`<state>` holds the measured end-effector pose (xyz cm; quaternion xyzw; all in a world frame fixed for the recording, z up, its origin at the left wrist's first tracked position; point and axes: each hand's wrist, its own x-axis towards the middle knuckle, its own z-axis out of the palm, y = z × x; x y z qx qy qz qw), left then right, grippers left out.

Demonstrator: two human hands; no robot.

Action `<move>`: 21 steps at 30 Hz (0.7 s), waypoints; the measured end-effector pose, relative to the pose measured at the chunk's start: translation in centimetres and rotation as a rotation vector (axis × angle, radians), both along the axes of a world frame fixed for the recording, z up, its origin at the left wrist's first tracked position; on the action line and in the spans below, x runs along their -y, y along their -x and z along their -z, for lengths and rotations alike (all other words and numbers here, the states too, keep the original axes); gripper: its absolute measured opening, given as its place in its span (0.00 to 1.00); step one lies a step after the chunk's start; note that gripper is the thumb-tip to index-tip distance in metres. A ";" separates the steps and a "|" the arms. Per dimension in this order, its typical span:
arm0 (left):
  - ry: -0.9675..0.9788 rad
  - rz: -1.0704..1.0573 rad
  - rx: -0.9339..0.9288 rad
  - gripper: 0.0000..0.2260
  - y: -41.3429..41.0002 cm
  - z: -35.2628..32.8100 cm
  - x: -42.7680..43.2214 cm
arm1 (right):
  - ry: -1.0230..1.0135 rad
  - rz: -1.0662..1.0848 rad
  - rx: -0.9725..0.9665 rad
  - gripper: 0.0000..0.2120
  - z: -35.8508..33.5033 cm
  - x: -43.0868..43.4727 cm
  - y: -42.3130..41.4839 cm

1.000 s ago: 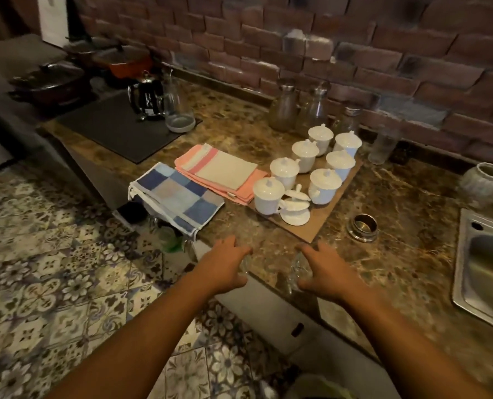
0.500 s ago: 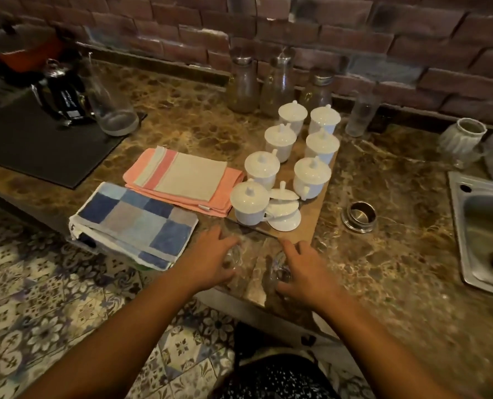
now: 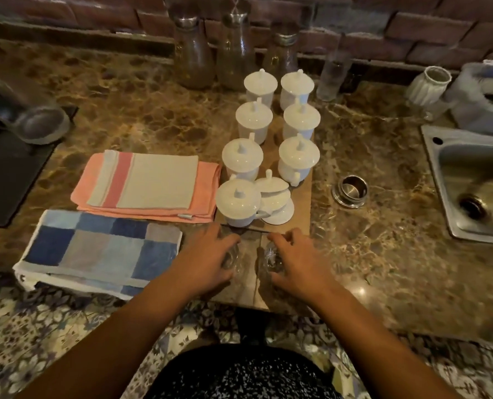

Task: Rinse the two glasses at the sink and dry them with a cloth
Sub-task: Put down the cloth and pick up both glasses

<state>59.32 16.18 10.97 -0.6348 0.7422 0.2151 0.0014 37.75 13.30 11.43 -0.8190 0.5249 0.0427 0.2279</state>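
Cloth: blue checked cloth (image 3: 101,249) just left of the left hand (image 3: 208,260).
Left grip: curled round left glass (image 3: 231,259).
Right grip: right hand (image 3: 297,263) curled round right glass (image 3: 269,259).
Basin: sink (image 3: 435,180) well to their right.
Progress: rinsing and drying apparently both remain.

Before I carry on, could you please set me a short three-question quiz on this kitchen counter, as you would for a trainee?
1. True or false: the sink lies on the side of the right hand.
2. Multiple choice: which cloth lies closest to the left hand? A: the blue checked cloth. B: the pink striped cloth. C: a green cloth.
3. Short answer: what does each hand grip?

Key
1. True.
2. A.
3. A clear glass each: the left glass and the right glass, both near the front edge of the counter.
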 end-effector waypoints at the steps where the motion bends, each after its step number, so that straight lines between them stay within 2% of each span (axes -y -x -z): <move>1: -0.005 0.008 0.003 0.27 -0.1 0.0 0.2 | -0.002 0.017 -0.012 0.36 -0.1 -0.1 -0.3; 8: -0.060 0.067 0.002 0.28 0.1 0.3 0.6 | -0.006 0.073 -0.045 0.36 0.1 -0.6 -1.0; 21: -0.032 0.118 0.032 0.30 0.9 1.6 1.7 | 0.003 0.138 -0.065 0.37 0.0 -1.1 -1.2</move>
